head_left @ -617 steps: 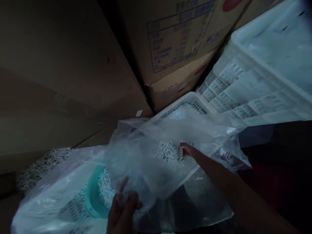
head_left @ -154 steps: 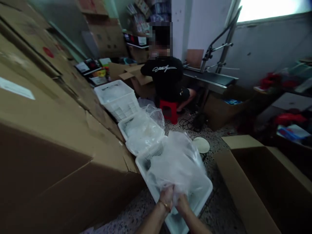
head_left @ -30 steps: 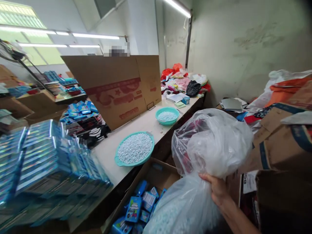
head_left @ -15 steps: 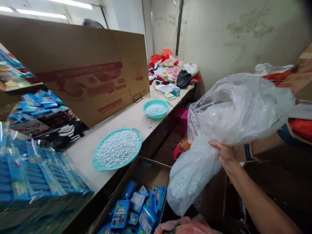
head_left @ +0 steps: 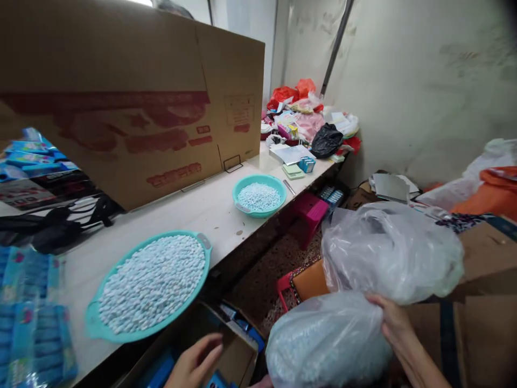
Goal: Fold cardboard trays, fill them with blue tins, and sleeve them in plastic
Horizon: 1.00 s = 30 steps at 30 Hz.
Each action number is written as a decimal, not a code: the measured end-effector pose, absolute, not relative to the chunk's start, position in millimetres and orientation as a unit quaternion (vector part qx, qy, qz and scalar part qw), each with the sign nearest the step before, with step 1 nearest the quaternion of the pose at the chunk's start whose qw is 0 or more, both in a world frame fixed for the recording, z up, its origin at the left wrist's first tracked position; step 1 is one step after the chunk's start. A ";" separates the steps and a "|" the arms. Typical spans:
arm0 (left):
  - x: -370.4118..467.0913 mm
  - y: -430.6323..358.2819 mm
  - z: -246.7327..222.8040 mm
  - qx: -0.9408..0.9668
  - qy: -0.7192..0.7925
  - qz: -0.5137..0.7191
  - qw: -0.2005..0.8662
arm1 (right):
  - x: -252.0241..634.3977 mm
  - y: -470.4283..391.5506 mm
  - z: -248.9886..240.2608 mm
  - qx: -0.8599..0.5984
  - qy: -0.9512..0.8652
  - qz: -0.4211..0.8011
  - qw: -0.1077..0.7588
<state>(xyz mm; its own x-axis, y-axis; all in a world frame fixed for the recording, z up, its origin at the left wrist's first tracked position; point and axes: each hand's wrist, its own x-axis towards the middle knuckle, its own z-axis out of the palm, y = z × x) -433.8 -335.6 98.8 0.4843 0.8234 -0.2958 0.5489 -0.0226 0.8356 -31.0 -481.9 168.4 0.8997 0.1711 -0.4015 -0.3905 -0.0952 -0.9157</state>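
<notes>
My right hand [head_left: 391,320] is closed round the gathered neck of a clear plastic bag [head_left: 327,339]; pale pieces fill its lower part, and its loose top billows above the hand. Over the open cardboard box [head_left: 238,350] at the bottom, my left hand [head_left: 197,361] has its fingers apart and holds nothing. A large turquoise basin [head_left: 95,318] heaped with small pale blue pieces [head_left: 155,283] sits on the white table. Farther back stands a smaller turquoise basin [head_left: 258,212] with similar pieces.
Blue packets [head_left: 36,323] line the left side. A big cardboard panel [head_left: 161,108] stands along the table [head_left: 181,210]. Bags [head_left: 307,124] crowd its far end. A pink stool [head_left: 309,213] and an orange-seated stool [head_left: 309,280] are beside the table; cartons [head_left: 488,334] are at right.
The view has shifted. My right hand has lowered the bag, which now sits nearer the bottom edge with its top collapsed lower. My left hand has come into view over the box.
</notes>
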 end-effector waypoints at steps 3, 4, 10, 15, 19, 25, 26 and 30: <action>-357.3 -275.2 89.5 0.774 0.455 0.078 0.434 | 2.4 -470.0 157.5 -0.713 0.084 0.211 0.663; -338.6 -254.5 82.5 0.790 0.468 0.058 0.392 | 10.5 -465.1 155.2 -0.715 0.083 0.201 0.664; -289.5 -149.1 31.2 0.808 0.552 -0.114 0.173 | 46.1 -431.8 128.2 -0.734 0.081 0.160 0.655; -282.7 -116.9 8.2 0.752 0.604 -0.209 0.161 | 84.0 -418.5 97.8 -0.758 0.069 0.163 0.627; -273.2 -112.1 -5.4 0.738 0.619 -0.217 0.162 | 103.2 -422.6 77.7 -0.791 0.078 0.155 0.586; -267.9 -102.1 -12.9 0.742 0.607 -0.213 0.189 | 105.0 -426.7 58.5 -0.836 0.094 0.138 0.523; -267.8 -101.0 -13.6 0.744 0.605 -0.210 0.193 | 104.7 -426.7 56.7 -0.839 0.095 0.131 0.520; -267.3 -98.0 -16.2 0.740 0.606 -0.195 0.215 | 102.1 -427.6 52.6 -0.814 0.103 0.084 0.566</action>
